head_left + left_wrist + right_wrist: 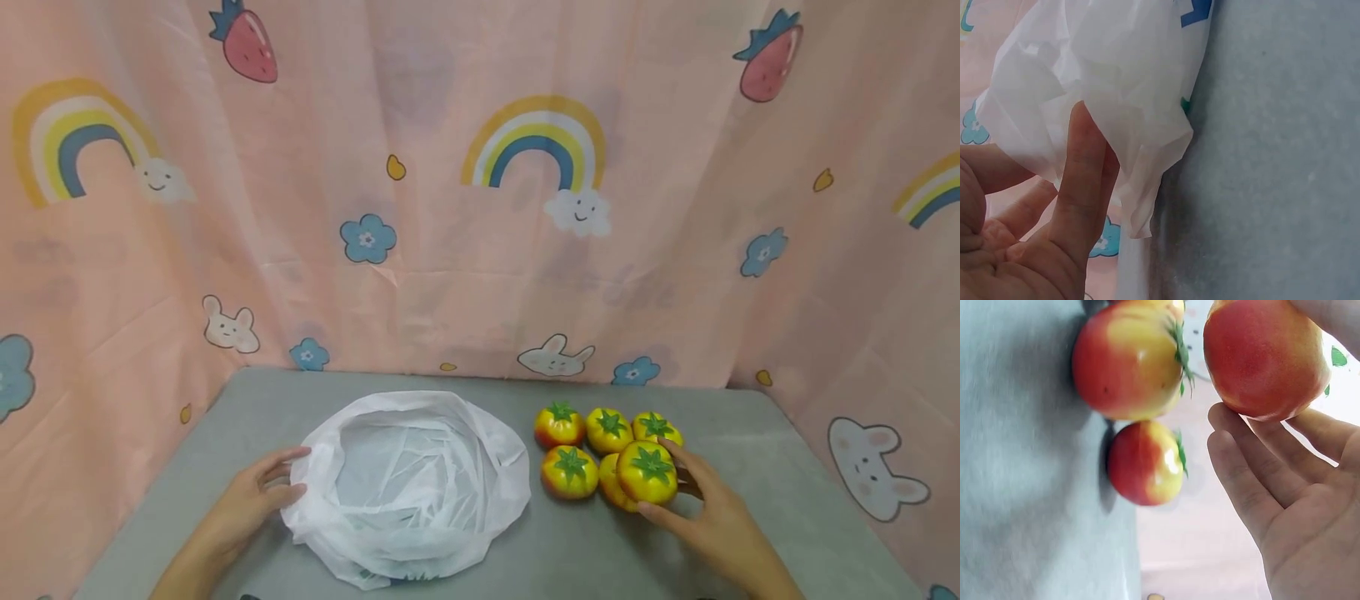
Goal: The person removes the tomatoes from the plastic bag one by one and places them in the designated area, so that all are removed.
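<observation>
A white plastic bag (504,467) stands on the grey table with its mouth spread wide. My left hand (258,492) touches its left side, thumb and forefinger apart. Close up in the left wrist view, fairly straight fingers lie against the thin, crumpled plastic (1129,106). On the right, my right hand (701,508) holds a yellow and red tomato (647,472) with green leaves on top, thumb at the near side and fingers at the far side. The held tomato (1266,362) is raised, its red underside showing, and it partly covers another tomato (611,487) behind it.
Several more tomatoes sit close together right of the bag, among them a front-left tomato (570,472) and a back-left tomato (560,427). A pink printed curtain (450,317) hangs along the back and both sides of the grey table (517,550).
</observation>
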Action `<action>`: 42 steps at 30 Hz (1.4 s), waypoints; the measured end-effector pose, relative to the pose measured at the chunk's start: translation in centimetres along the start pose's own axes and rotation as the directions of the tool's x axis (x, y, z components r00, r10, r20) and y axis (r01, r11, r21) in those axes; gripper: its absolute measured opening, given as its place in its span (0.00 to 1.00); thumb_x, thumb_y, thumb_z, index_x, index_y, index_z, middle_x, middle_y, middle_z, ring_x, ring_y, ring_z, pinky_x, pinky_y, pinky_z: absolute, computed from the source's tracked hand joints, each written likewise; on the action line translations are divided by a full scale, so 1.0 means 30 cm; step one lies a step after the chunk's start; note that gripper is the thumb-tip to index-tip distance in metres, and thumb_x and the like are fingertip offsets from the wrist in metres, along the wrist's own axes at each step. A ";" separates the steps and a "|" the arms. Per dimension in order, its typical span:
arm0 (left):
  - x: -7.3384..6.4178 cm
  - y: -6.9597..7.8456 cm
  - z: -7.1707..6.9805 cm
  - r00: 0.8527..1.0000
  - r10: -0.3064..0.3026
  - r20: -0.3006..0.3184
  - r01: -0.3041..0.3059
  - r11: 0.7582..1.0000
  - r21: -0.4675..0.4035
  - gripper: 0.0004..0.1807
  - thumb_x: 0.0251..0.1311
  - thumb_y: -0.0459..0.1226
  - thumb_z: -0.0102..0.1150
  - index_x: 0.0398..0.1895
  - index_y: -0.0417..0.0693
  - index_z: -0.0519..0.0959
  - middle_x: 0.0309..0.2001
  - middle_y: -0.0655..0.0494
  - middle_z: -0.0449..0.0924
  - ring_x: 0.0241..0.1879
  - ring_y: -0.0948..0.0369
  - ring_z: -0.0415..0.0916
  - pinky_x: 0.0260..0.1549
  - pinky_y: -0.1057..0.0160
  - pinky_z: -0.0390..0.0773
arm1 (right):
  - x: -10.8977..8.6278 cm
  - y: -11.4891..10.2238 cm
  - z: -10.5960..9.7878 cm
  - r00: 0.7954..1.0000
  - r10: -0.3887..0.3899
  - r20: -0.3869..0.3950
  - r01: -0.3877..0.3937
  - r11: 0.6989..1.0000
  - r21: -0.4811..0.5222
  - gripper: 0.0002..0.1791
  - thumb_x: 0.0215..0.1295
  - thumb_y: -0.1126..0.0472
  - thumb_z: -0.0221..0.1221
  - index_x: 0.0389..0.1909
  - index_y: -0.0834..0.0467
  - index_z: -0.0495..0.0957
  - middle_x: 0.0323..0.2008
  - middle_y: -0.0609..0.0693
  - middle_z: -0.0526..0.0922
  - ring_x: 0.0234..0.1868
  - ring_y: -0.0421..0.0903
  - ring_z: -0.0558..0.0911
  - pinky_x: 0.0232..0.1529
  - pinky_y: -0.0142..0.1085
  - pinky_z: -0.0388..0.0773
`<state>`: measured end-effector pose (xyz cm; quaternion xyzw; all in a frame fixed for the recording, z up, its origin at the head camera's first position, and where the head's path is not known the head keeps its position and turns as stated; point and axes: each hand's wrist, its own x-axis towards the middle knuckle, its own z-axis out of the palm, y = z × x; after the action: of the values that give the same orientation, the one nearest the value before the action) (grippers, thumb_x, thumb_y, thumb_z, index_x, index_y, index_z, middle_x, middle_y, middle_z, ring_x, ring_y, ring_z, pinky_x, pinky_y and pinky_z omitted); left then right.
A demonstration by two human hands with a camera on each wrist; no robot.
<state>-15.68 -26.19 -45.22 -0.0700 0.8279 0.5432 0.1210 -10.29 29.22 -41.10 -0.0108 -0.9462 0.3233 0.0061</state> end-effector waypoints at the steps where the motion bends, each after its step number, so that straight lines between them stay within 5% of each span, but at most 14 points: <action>1: -0.001 0.001 0.001 1.000 -0.002 0.001 0.002 1.000 0.001 0.36 0.62 0.38 0.64 0.73 0.45 0.64 0.62 0.37 0.73 0.51 0.56 0.76 0.50 0.60 0.78 | 0.000 0.008 -0.005 1.000 0.011 0.003 -0.011 1.000 -0.006 0.54 0.56 0.36 0.66 0.76 0.58 0.54 0.68 0.67 0.64 0.57 0.61 0.78 0.55 0.57 0.79; 13: -0.007 0.006 -0.002 1.000 -0.006 -0.007 0.006 1.000 -0.002 0.35 0.63 0.40 0.64 0.73 0.45 0.65 0.61 0.39 0.74 0.50 0.57 0.75 0.46 0.65 0.77 | 0.036 0.076 -0.045 0.978 0.193 0.085 -0.189 0.981 -0.052 0.63 0.57 0.29 0.61 0.79 0.59 0.41 0.73 0.74 0.52 0.63 0.70 0.71 0.58 0.63 0.73; 31: -0.005 -0.002 -0.014 1.000 0.005 -0.027 -0.005 1.000 0.002 0.33 0.64 0.40 0.63 0.72 0.44 0.66 0.61 0.40 0.75 0.50 0.60 0.76 0.44 0.68 0.78 | 0.066 0.167 -0.059 0.947 0.299 0.121 -0.293 0.954 -0.064 0.65 0.58 0.27 0.58 0.78 0.64 0.37 0.72 0.78 0.48 0.63 0.74 0.67 0.61 0.65 0.70; 42: -0.006 0.004 -0.015 0.999 -0.004 -0.042 0.004 1.000 0.003 0.33 0.63 0.40 0.63 0.71 0.43 0.67 0.59 0.40 0.76 0.49 0.59 0.77 0.43 0.67 0.78 | 0.080 0.219 -0.034 0.942 0.300 0.149 -0.297 0.954 -0.045 0.65 0.58 0.28 0.59 0.78 0.66 0.37 0.72 0.78 0.47 0.66 0.75 0.65 0.60 0.65 0.70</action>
<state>-15.59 -26.56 -44.90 -0.0831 0.8309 0.5401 0.1048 -12.57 35.08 -44.30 -0.1289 -0.9348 0.3100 -0.1163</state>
